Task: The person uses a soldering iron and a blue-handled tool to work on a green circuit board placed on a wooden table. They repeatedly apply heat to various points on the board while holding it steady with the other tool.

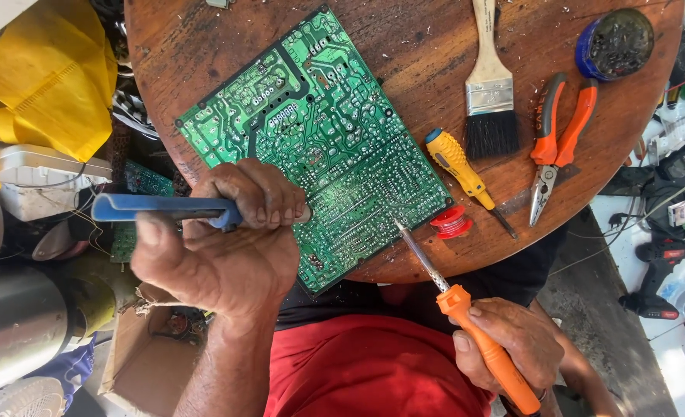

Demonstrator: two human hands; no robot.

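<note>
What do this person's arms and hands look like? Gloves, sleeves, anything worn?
Both hands are bare, with no gloves: the left hand and the right hand. Both forearms are uncovered too, with no sleeves reaching them. No rings show on the fingers. The right wrist is partly cut off by the picture's edge.

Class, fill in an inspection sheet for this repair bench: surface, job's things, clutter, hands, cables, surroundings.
Surface: round wooden table, scattered with small debris.
Job's things: green circuit board, solder side up; orange soldering iron, tip at the board's edge; blue desoldering pump.
Clutter: paintbrush, yellow screwdriver, orange pliers, red solder spool, blue tin.
Hands: left hand grips the pump; right hand grips the iron.
Cables: tangled at right.
Surroundings: yellow bag, cardboard box, drill.
</note>
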